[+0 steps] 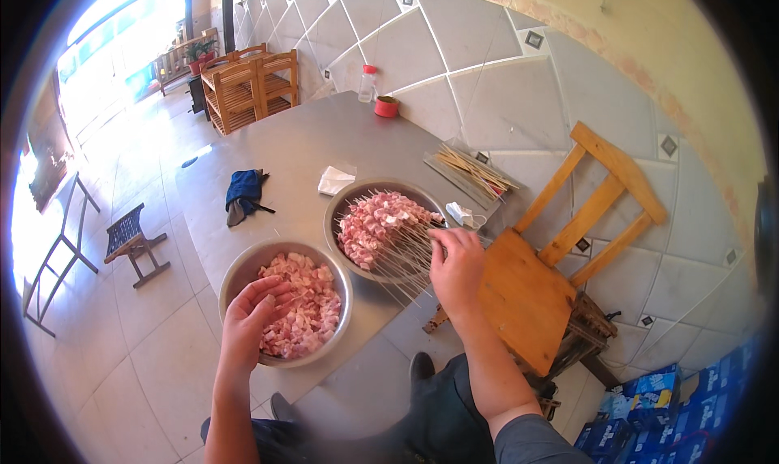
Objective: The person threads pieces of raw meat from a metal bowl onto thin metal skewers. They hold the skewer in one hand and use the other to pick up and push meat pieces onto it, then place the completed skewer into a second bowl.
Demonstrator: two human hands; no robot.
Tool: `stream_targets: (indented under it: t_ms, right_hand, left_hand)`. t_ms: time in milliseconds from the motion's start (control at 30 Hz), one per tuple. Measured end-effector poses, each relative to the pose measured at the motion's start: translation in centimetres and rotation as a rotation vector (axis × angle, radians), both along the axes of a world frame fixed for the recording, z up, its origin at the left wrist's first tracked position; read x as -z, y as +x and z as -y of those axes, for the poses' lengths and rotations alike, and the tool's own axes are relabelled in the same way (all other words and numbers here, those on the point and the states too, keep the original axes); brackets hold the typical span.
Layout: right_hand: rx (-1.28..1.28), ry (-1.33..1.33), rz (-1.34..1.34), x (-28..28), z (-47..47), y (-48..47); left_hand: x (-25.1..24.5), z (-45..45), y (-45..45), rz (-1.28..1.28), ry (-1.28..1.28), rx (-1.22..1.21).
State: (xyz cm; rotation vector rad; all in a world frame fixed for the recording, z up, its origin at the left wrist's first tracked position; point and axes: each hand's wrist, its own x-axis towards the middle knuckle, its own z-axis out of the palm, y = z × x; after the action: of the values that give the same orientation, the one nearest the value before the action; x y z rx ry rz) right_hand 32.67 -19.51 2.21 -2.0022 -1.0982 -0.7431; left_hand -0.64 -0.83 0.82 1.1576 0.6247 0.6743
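Observation:
My left hand (258,309) is above a metal bowl (228,281) of raw meat pieces (310,305). Its palm is half turned up with the fingers slightly curled, and nothing shows in it. A second metal bowl (331,211) stands behind and to the right. In it lies a pile of raw meat threaded on skewers (383,217); their bare stick ends (398,260) poke out over the near right rim. My right hand (456,260) is at that rim, thumb and fingertips close together beside the sticks. Whether it grips a skewer is hard to make out.
On the metal table (292,153) are bare wooden skewers (475,168) in a tray, a white packet (336,179), a blue cloth item (244,190), a crumpled white item (462,213), a red tin (386,106) and a red-capped bottle (367,85). A wooden chair (523,293) stands right.

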Motion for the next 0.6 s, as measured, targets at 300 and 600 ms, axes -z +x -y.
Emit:
stream_targets:
  t_ms: [300,600]
  right_hand:
    - [-0.494,0.119,-0.398,-0.4,1.0,-9.6]
    - [-0.468,-0.348,-0.757,5.8,0.5,-11.1]
  left_hand:
    - [0.4,-1.9,-1.3,-0.054,0.101,-0.053]
    - [0.8,-5.0,-4.3,-0.107,0.3,-0.178]
